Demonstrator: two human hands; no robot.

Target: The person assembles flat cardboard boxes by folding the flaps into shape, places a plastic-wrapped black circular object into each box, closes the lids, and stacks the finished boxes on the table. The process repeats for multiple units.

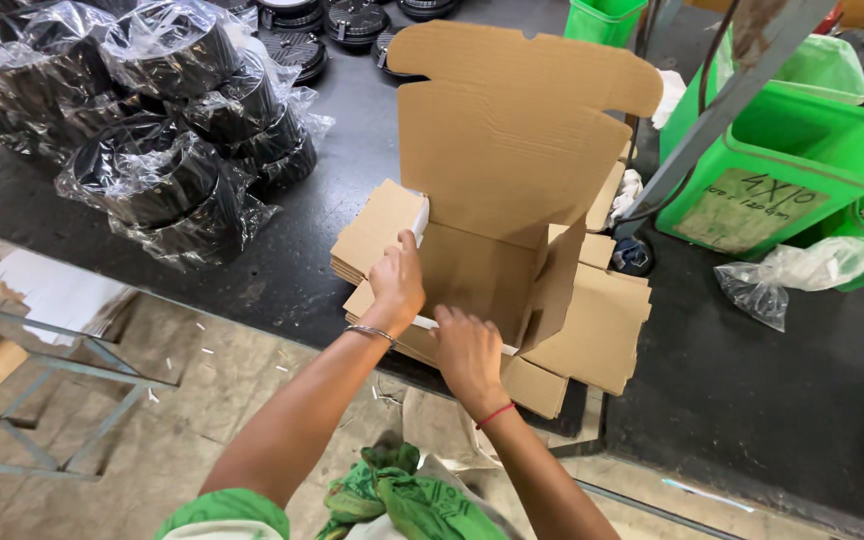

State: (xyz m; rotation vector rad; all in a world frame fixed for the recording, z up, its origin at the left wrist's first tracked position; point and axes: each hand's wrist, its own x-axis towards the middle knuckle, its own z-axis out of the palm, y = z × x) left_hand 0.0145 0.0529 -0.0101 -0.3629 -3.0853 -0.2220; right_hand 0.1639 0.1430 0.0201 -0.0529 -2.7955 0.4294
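A brown cardboard box (pixel 512 200), half folded, stands near the front edge of the dark desk (pixel 752 400), its tall lid flap upright and its base resting on a stack of flat cardboard blanks (pixel 597 330). To the left lie bundles of black round parts (pixel 152 130) wrapped in clear plastic, and more black discs (pixel 322 30) sit at the far edge, cut off by the frame. To the right stand green plastic bins (pixel 782 160); the nearest one carries a pale rectangular label with handwriting on its slanted front. A crumpled clear plastic bag (pixel 787 280) lies just before the bins, and a grey metal bar (pixel 722 110) crosses in front of them. The left hand (pixel 397 285), a metal bangle at the wrist, presses against the box's left side wall, fingers curled over a white-edged flap; how tightly they close cannot be made out. The right hand (pixel 467 350), a red thread at the wrist, lies flat on the front wall with fingers stretched and close together, pushing on the cardboard rather than gripping it. The inside of the box is hidden by its walls
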